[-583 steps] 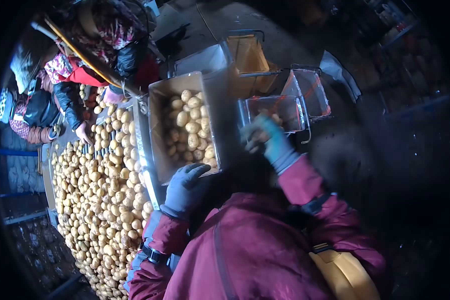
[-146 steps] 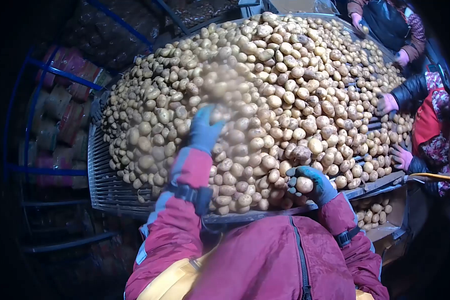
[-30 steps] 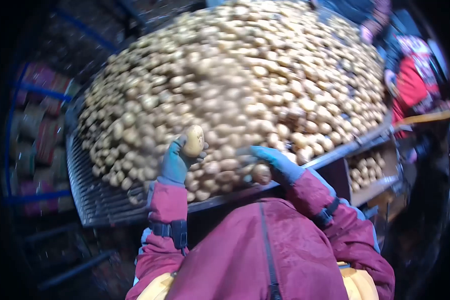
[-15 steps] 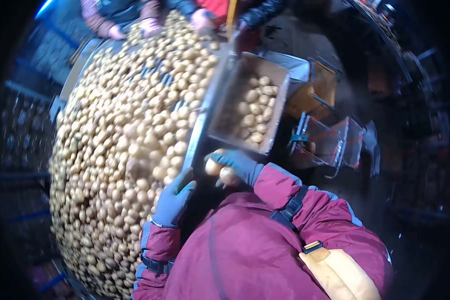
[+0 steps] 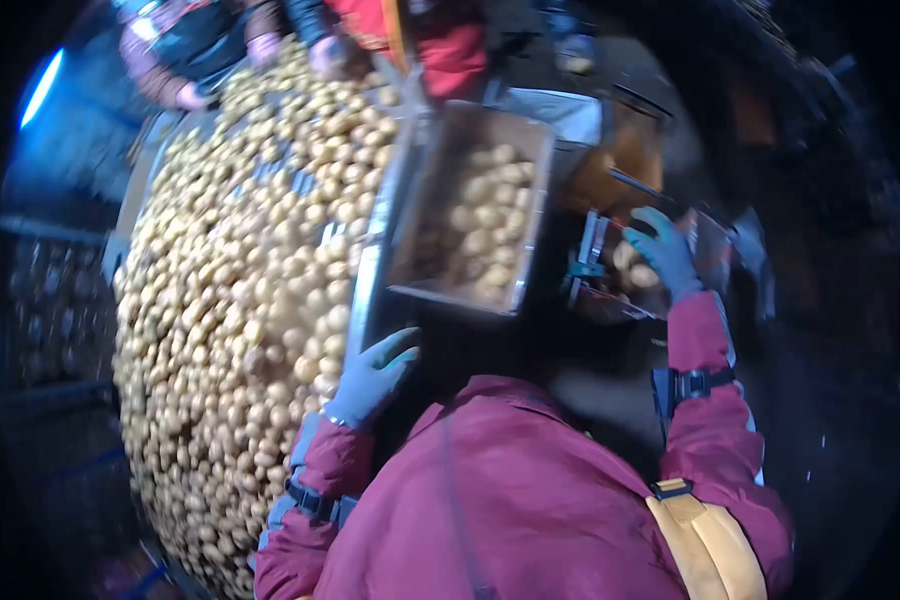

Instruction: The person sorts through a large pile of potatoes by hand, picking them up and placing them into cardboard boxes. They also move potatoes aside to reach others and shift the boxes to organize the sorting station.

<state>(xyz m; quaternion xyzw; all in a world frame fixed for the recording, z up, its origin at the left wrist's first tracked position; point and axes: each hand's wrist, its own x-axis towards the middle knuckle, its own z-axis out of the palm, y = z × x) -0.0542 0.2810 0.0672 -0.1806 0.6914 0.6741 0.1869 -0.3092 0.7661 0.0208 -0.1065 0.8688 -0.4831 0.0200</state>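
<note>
My left hand (image 5: 375,378), in a blue-grey glove, has its fingers stretched out beside the metal edge (image 5: 366,285) of a table heaped with potatoes (image 5: 240,300). Nothing is in it. My right hand (image 5: 670,256), gloved the same way, reaches out over a clear plastic bag (image 5: 708,240) on the right. Its fingers look spread, and a few potatoes (image 5: 638,270) are just below them. Blur hides whether they still touch the glove. Between my hands and further off stands a shallow tray (image 5: 417,255) with several potatoes (image 5: 490,215) in it.
Across the table, a person's gloved hands (image 5: 192,97) are at the far end of the heap, beside another person in red (image 5: 455,55). Beyond the bag is a brown cardboard box (image 5: 625,165). A white container (image 5: 560,115) stands behind the tray.
My right hand has swung from beside the tray, where it held potatoes, out to the bag on the right. My left hand stays near the table edge. The whole view has shifted somewhat.
</note>
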